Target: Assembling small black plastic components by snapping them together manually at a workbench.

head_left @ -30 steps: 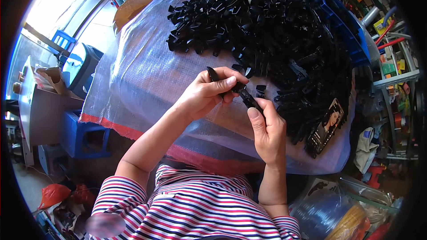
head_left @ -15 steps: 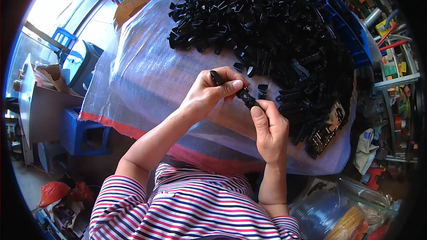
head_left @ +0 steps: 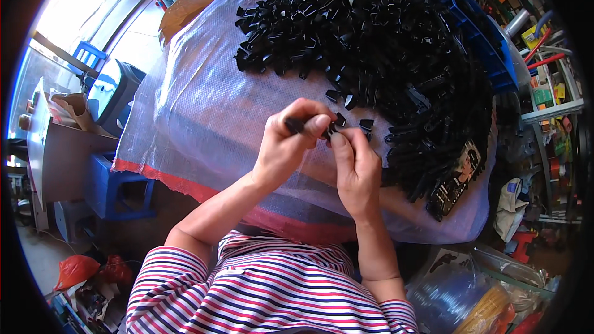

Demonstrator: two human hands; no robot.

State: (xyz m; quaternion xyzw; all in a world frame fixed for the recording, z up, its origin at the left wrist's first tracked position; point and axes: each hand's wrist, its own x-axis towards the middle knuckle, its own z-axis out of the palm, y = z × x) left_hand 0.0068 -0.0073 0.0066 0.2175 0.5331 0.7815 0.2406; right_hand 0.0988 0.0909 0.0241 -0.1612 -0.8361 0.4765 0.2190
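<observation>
Black clip [head_left: 296, 125] is pinched in the left hand [head_left: 286, 145], just beside the big pile of clips [head_left: 383, 55]; a smaller piece [head_left: 330, 130] is pressed against it by right hand [head_left: 356, 167] fingertips. Fitting seems underway; careful alignment is needed next.

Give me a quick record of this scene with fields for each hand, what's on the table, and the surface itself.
Left hand: pinching a small black plastic part
Right hand: fingertips on the same part, meeting the left
Table load: big pile of black plastic pieces
Surface: translucent woven plastic sheet with red edge
Loose pieces: a few just beyond the hands
</observation>
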